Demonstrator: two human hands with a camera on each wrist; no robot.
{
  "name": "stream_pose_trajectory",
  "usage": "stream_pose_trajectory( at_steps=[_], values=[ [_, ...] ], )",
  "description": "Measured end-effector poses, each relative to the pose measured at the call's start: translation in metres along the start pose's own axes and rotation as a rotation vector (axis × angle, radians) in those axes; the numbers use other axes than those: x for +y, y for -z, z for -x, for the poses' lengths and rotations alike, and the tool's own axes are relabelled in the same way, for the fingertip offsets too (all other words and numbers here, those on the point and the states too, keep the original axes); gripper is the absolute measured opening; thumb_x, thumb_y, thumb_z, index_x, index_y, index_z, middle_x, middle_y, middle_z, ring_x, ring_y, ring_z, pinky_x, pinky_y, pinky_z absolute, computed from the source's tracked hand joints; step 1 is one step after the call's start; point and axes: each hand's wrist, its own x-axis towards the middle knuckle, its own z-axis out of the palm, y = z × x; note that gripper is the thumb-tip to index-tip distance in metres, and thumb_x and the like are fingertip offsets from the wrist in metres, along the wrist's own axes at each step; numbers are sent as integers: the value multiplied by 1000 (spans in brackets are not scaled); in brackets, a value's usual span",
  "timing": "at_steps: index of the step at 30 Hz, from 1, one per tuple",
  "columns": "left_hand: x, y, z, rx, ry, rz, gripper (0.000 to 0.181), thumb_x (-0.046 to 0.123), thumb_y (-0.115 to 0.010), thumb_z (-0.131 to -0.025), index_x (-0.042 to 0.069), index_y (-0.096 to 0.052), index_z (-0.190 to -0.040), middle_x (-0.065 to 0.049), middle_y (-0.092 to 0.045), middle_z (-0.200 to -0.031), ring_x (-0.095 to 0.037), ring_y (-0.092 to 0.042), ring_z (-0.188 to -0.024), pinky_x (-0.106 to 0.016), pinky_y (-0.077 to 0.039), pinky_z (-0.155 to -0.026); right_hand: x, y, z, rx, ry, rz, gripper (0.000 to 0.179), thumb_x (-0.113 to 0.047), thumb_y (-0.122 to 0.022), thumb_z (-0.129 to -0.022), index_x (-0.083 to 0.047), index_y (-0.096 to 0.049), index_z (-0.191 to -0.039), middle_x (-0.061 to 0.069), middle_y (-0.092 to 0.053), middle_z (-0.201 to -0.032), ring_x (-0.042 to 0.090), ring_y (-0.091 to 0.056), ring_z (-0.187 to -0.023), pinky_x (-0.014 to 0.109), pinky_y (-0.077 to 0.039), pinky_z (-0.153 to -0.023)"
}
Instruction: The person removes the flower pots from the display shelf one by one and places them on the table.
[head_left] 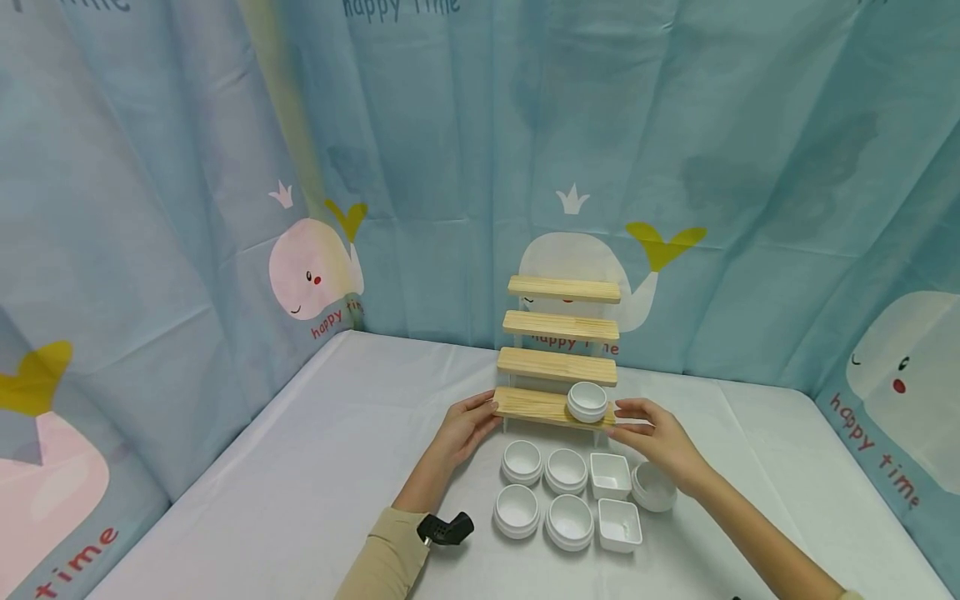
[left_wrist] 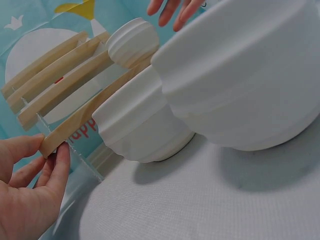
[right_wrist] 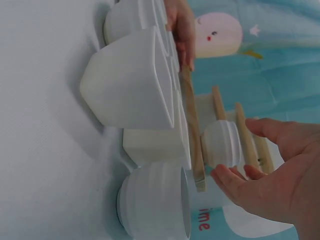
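At the left end of the lowest wooden board [head_left: 528,404] of a four-step display stand, my left hand [head_left: 461,431] pinches the wood, thumb above and fingers beneath, as the left wrist view shows. A round white bowl [head_left: 587,400] stands upright near that board's right end. Beside this bowl is my right hand [head_left: 663,437], thumb and fingers spread apart. In the right wrist view its fingertips [right_wrist: 220,175] are right at the bowl's side, without curling round it. The upper boards [head_left: 557,365] hold nothing.
In front of the stand, two rows of white dishes sit on the white-covered table [head_left: 315,483]: several round bowls [head_left: 517,510] and two square ones [head_left: 619,525]. One round bowl [head_left: 655,487] lies beneath my right forearm. A blue whale-print curtain [head_left: 420,183] hangs behind.
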Motion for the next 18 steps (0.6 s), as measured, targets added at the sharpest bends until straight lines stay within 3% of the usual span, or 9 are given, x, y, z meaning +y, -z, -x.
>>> stream_pose_trajectory(
  at_steps=[10,18],
  values=[
    [0,0,0,8,8,8,46,-3,-55,-108,-15,-45,-151,-37,-48,-149,-28,-64,-124,-31,-59,-104,-6,-7,-15,25,-25,23,62,-18,-73,-102,10,-45,-150,34,-54,-146,48,-59,-131,51,-58,-106],
    [0,0,0,14,14,14,45,-4,-55,-108,-15,-46,-150,-37,-49,-149,-28,-64,-123,-31,-59,-103,-7,-9,-28,36,-33,17,64,-18,-74,-101,10,-44,-150,35,-51,-148,51,-55,-134,51,-59,-105]
  ],
)
